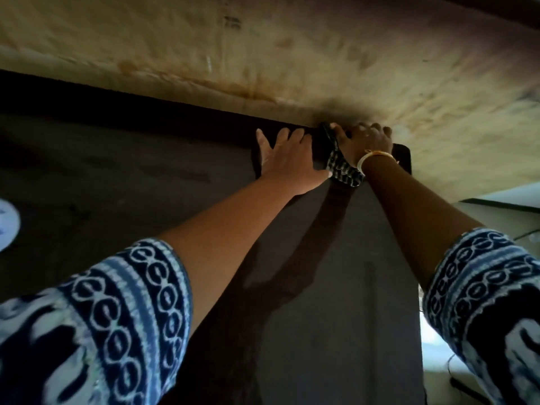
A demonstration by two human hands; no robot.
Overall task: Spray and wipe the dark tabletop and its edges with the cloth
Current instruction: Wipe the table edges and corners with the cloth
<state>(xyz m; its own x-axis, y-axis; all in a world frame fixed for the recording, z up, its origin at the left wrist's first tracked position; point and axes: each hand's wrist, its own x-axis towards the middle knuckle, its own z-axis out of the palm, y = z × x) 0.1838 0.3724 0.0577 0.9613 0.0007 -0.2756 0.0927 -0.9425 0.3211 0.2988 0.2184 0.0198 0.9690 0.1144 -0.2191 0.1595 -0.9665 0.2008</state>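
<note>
The dark tabletop (336,287) runs away from me to its far edge against a stained beige wall. My right hand (366,141) grips a black-and-white checked cloth (343,169) at the far right corner of the table, pressing it on the edge. A pale bangle sits on that wrist. My left hand (285,150) lies flat on the tabletop just left of the cloth, fingers spread, holding nothing. No spray bottle is in view.
The stained wall (292,54) stands right behind the far edge. A white round object (7,223) shows at the left border. To the right of the table's edge lie a bright floor and a pale surface (502,206).
</note>
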